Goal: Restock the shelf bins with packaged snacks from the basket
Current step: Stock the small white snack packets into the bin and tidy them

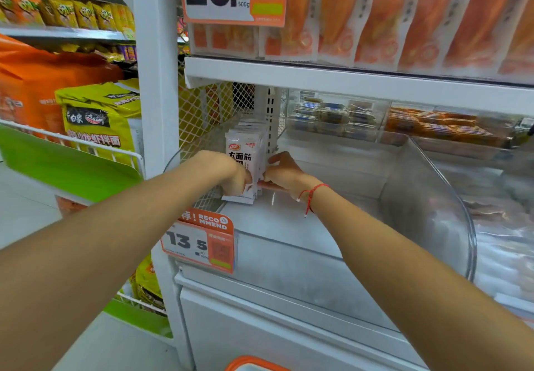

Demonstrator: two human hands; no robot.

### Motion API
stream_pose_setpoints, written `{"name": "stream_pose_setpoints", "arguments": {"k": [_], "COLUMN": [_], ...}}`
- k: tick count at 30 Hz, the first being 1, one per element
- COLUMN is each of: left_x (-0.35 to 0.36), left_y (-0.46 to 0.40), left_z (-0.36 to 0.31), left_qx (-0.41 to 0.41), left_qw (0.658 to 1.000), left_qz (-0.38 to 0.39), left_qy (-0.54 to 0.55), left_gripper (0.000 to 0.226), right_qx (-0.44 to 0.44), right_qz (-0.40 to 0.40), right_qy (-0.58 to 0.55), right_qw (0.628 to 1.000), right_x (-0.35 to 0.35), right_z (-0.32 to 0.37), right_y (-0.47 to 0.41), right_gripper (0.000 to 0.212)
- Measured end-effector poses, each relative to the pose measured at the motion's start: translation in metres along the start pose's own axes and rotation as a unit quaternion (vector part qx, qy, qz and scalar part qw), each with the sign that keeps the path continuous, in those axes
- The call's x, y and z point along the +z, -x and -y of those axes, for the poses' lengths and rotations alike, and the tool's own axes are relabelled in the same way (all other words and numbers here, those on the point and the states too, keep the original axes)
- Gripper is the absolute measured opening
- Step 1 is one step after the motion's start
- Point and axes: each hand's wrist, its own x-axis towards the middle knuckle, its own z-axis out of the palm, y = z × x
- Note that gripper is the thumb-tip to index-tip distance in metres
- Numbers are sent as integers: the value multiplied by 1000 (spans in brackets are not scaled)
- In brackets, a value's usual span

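Observation:
A row of white snack packets (pixel 245 151) with black lettering stands upright at the left end of a clear plastic shelf bin (pixel 427 197). My left hand (pixel 231 174) grips the front of the row from the left. My right hand (pixel 284 172) pinches the packets' right edge, with a red string around its wrist. The rest of the bin floor to the right holds nothing. The orange rim of the basket (pixel 254 363) peeks in at the bottom edge.
An orange price tag (pixel 202 240) reading 13.5 hangs on the bin's front. A white upright post (pixel 156 81) stands left of the bin. The shelf above carries orange packets (pixel 404 23). Neighbouring bins (pixel 433 127) behind and to the right hold other snacks.

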Motion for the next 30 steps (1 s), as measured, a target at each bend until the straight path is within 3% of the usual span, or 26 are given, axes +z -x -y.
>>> {"name": "stream_pose_setpoints", "arguments": {"k": [3, 5, 10, 17, 21, 24, 27, 30], "left_x": [-2, 1, 3, 0, 4, 17, 38, 67], "left_y": [-2, -8, -17, 22, 68, 111, 155, 193], "left_z": [-4, -5, -1, 1, -4, -20, -44, -69], "left_qx": [-7, -11, -19, -7, -4, -8, -2, -20], "left_qw": [1000, 999, 999, 999, 984, 937, 881, 856], "left_qz": [-5, -17, 0, -19, -133, -257, -329, -386], "left_qy": [-27, -45, -36, 33, 121, 235, 339, 342], "left_gripper": [58, 54, 55, 56, 50, 37, 27, 22], "right_qx": [-19, -44, 5, -22, -86, -132, -150, -114], "right_qz": [40, 64, 108, 50, -10, -35, -30, 4], "right_qy": [77, 119, 141, 200, 167, 95, 82, 127], "right_qw": [996, 990, 984, 978, 982, 986, 985, 985], "right_x": [9, 11, -4, -19, -31, -40, -50, -58], "right_z": [1, 1, 2, 19, 23, 27, 16, -12], "right_y": [5, 10, 20, 59, 100, 146, 197, 245], "right_gripper": [11, 35, 47, 37, 27, 11, 7, 12]}}
